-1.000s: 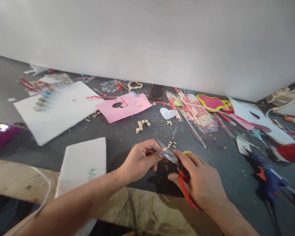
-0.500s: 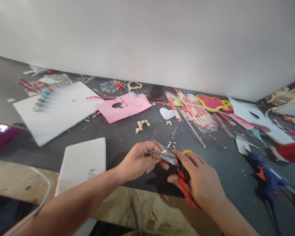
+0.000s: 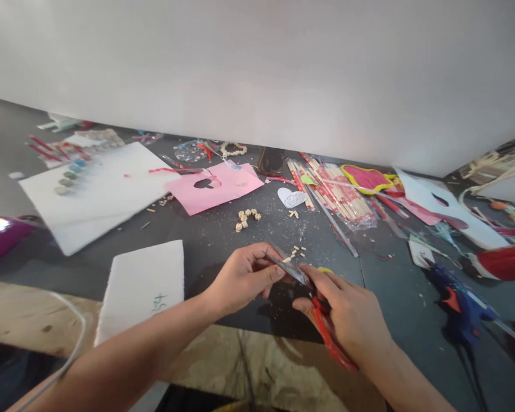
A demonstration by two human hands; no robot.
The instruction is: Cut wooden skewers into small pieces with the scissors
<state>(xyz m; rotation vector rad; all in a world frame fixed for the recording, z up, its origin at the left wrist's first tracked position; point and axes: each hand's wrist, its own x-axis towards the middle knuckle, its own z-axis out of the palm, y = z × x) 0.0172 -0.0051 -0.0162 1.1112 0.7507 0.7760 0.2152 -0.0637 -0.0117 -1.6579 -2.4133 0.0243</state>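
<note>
My right hand [image 3: 347,312] is closed round the red handles of a pair of scissors [image 3: 296,272], whose blades point left and are parted. Facing it, my left hand [image 3: 244,277] is closed with thumb and fingers pinched beside the blades. Between the blades a short pale stick [image 3: 287,259] sticks out from its fingertips; the rest is hidden. Several cut stick pieces [image 3: 296,250] lie on the dark table just beyond the blades. Farther back sits a small cluster of pale wooden beads or knobbly pieces [image 3: 243,217].
Behind lie a pink sheet with a cutout [image 3: 223,197], a white paper heart [image 3: 290,197] and wrapped chopsticks [image 3: 339,194]. A blue glue gun [image 3: 459,300] rests at right. White sheets [image 3: 94,189] and a white block marked in green [image 3: 146,274] are on the left.
The scissor blades have tilted a little and their tips have risen beside my left fingers. My left thumb has shifted slightly right along the blades. Both hands keep their hold.
</note>
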